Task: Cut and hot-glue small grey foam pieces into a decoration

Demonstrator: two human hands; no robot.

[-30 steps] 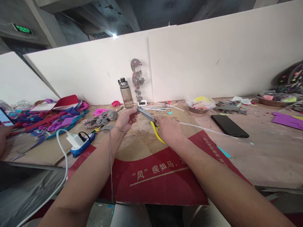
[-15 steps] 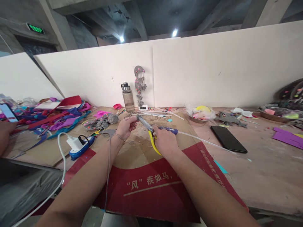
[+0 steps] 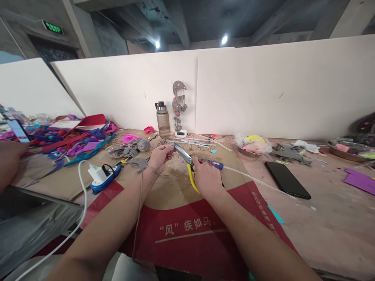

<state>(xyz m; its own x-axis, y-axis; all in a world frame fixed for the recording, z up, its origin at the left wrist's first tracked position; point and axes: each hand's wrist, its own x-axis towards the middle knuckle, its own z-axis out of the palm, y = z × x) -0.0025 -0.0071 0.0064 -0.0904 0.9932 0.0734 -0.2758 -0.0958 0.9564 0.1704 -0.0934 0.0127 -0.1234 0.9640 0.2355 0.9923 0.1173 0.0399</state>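
Note:
My right hand (image 3: 208, 177) is closed around yellow-handled scissors (image 3: 184, 154), whose blades point up and left. Their tips meet the fingertips of my left hand (image 3: 159, 159), which pinches a small grey piece, too small to make out fully. A strand of grey yarn (image 3: 138, 220) crosses my left wrist and hangs down over the cardboard (image 3: 187, 249). Beyond my right hand lies a blue tool (image 3: 215, 164), partly hidden, with a long clear stick (image 3: 258, 180) behind it. Left of my left hand are a grey felt crescent (image 3: 138, 164) and a ball of grey yarn (image 3: 144, 145).
A water bottle (image 3: 163, 120) and a grey hanging ornament (image 3: 178, 103) stand by the white board. On the right are a black phone (image 3: 287, 180) and a bowl (image 3: 253, 151). A blue power strip (image 3: 106, 182) with a white cable lies left, near another person's arm (image 3: 11, 162).
The view has shifted slightly, so things sit a little farther right. Both hands keep nearly the same pose, with the scissor tips still at the left fingertips.

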